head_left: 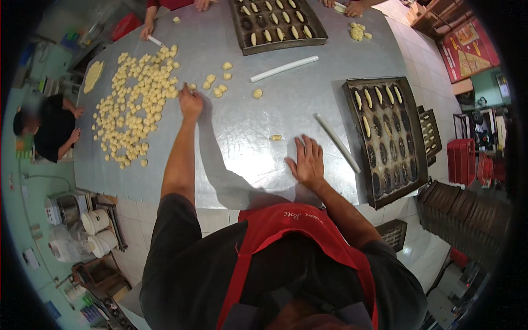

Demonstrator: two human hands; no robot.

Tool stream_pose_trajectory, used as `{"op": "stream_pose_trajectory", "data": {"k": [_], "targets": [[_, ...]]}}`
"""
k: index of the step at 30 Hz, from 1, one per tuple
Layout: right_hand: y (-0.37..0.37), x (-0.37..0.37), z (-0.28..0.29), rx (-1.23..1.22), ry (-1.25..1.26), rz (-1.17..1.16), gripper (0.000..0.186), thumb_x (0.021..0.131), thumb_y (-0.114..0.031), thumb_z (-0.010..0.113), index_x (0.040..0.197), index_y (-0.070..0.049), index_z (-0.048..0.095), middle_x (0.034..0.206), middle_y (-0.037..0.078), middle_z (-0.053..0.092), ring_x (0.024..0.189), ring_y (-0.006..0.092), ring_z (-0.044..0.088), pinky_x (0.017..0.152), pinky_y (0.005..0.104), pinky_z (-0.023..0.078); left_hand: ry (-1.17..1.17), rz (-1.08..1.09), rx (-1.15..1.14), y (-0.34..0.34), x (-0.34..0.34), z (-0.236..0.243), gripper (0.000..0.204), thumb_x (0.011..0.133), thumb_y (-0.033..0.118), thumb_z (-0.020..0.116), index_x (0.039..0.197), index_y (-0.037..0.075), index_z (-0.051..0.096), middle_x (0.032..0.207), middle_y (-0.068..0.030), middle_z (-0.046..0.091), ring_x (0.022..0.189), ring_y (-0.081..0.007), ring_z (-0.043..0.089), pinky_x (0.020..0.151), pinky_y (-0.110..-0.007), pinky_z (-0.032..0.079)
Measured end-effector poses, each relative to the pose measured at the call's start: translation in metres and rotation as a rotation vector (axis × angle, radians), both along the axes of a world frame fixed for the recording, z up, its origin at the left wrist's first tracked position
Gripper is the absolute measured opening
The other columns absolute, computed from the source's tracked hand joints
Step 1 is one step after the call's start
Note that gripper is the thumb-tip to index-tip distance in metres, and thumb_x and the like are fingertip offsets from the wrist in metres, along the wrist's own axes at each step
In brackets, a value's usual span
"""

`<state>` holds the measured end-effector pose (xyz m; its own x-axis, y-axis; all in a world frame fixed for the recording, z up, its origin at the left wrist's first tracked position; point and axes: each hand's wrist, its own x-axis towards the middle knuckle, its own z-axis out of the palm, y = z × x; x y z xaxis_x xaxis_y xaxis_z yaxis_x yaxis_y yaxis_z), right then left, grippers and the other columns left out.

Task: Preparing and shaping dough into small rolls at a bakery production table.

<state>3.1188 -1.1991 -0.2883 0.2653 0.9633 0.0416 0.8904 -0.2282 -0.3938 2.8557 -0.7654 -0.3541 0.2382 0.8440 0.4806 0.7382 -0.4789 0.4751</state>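
A: Anything in the left hand (191, 103)?

B: Maybe. Reaches with bent fingers to a small dough ball (192, 86), at the right edge of the big crowd of dough balls (146, 104). Can't tell if pinched or only touched.

A: And in the right hand (308, 164)?

B: Nothing in that grip. Loose and open, palm down, with spread fingers. Just left of the fingertips, a small flat piece of dough (276, 137), all alone on the shiny desk (242, 132).

A: Any trouble to watch for?

B: Yes. Could squash the soft ball with too hard a pinch. Could also bump the balls next to it and make them stick, because of so little room in the crowd. And near the right hand, a white rod (336, 143). Might roll away after a knock from that arm.

A: What kind of look to the dough?

B: Pale yellow, round and a bit lumpy, like little marbles. Mostly packed close, with a few loose ones toward the middle.

A: And farther out?

B: On the right, a dark tray (401, 193) with a few long dough sticks (368, 98) and many bare slots. At the far side, another tray (286, 47), fuller.
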Motion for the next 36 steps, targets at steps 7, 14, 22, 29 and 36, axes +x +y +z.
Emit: {"op": "stream_pose_trajectory", "data": {"k": [7, 14, 22, 29, 36], "targets": [[-0.087, 0.024, 0.01, 0.109, 0.11, -0.001, 0.053, 0.084, -0.009, 0.076, 0.135, -0.001, 0.066, 0.129, 0.019, 0.066, 0.119, 0.0402, 0.06, 0.101, 0.0483, 0.054, 0.084, -0.149, -0.068, 0.029, -0.016, 0.01, 0.02, 0.092, 0.011, 0.072, 0.11, 0.003, 0.075, 0.099, -0.0182, 0.075, 0.093, -0.0401, 0.071, 0.083, -0.051, 0.056], [-0.059, 0.14, 0.059, 0.366, 0.401, -0.529, 0.019, 0.098, -0.01, 0.074, 0.115, -0.001, 0.073, 0.098, 0.016, 0.075, 0.08, 0.0274, 0.073, 0.073, 0.0381, 0.059, -0.075, -0.071, -0.157, -0.124, -0.068, 0.0, 0.025, 0.1, 0.022, 0.078, 0.11, 0.0, 0.072, 0.089, -0.008, 0.071, 0.079, -0.0171, 0.064, 0.074, -0.033, 0.053], [-0.087, 0.281, 0.026, -0.285, -0.034, -0.688, 0.027, 0.09, -0.003, 0.076, 0.116, 0.0, 0.069, 0.107, 0.022, 0.072, 0.098, 0.0376, 0.072, 0.087, 0.0463, 0.059, -0.565, -0.077, -0.739, -0.291, -0.01, 0.036, 0.019, 0.103, 0.01, 0.073, 0.12, 0.001, 0.072, 0.102, -0.0026, 0.072, 0.09, -0.0116, 0.065, 0.083, -0.027, 0.053], [-0.059, 0.133, 0.014, 0.316, 0.097, -0.302, 0.038, 0.09, -0.012, 0.075, 0.125, -0.001, 0.066, 0.117, 0.022, 0.068, 0.113, 0.043, 0.062, 0.098, 0.0542, 0.05, -0.504, -0.402, -0.95, -0.39, 0.156, 0.049, 0.053, 0.093, 0.002, 0.081, 0.142, 0.003, 0.062, 0.12, -0.0105, 0.07, 0.094, -0.0157, 0.073, 0.081, -0.029, 0.059], [-0.09, 0.096, -0.01, 0.172, 0.021, -0.227, 0.028, 0.095, -0.013, 0.071, 0.122, -0.006, 0.068, 0.12, 0.016, 0.067, 0.111, 0.0369, 0.061, 0.093, 0.0523, 0.048, 0.416, -0.699, -0.01, -0.414, 0.144, 0.072, 0.066, 0.098, 0.028, 0.071, 0.16, 0.011, 0.052, 0.16, -0.0213, 0.052, 0.146, -0.0412, 0.049, 0.119, -0.056, 0.04]]}}
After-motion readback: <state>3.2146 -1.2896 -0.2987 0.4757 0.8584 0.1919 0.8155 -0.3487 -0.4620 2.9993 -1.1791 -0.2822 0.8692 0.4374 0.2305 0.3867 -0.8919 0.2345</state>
